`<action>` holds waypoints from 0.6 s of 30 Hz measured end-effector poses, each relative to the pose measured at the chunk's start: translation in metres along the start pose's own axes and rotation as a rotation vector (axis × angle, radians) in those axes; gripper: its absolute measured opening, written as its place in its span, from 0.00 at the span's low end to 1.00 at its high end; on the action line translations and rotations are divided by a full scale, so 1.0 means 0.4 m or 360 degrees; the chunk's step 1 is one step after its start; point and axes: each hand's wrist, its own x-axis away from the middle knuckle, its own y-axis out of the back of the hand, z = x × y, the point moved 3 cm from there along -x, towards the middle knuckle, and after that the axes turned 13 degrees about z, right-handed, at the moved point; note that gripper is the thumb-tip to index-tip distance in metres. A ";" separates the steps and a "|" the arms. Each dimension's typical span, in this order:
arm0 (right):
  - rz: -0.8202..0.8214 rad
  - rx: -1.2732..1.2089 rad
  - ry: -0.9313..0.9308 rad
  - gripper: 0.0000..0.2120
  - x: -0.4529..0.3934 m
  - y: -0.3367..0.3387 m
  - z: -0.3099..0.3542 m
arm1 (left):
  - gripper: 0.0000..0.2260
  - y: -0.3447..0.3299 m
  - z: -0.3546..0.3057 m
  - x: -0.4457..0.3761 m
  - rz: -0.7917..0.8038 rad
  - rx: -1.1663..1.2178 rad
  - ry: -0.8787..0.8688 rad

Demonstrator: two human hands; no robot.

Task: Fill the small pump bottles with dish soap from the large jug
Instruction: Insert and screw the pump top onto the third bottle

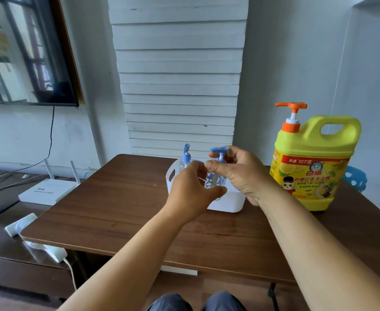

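Holding small clear plastic pump bottle (215,180) above white plastic basket (231,200): left grip (190,190) clamped on body, right grip (236,171) pinching blue pump collar.

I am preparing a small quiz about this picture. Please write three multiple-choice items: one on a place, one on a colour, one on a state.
1. Where does the large jug stand?
A. on the table, right of the white basket
B. on the floor
C. inside the basket

2. What colour is the jug's pump?
A. blue
B. orange
C. green

3. What is the left hand doing?
A. resting flat on the table
B. pressing the jug's pump
C. gripping the small pump bottle

Answers: 1 A, it stands on the table beside the basket; 2 B, the pump head is orange; 3 C, its fingers curl round the clear bottle, while the right hand pinches its blue pump.
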 end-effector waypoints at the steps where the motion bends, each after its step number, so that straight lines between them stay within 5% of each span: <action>1: -0.0026 0.0016 0.0019 0.10 -0.002 0.000 0.003 | 0.18 -0.001 -0.003 -0.001 -0.0018 -0.0011 0.0004; 9: -0.0299 0.0140 0.0023 0.11 -0.016 0.025 0.003 | 0.17 0.015 -0.008 -0.018 0.0022 0.0013 -0.0019; 13: -0.0346 0.0185 0.0040 0.14 -0.030 0.040 0.012 | 0.09 0.061 0.003 -0.055 -0.0151 0.0044 -0.0013; 18: -0.0400 0.0278 0.0052 0.14 -0.062 0.055 0.010 | 0.16 0.099 0.057 -0.106 -0.0217 0.0019 0.0187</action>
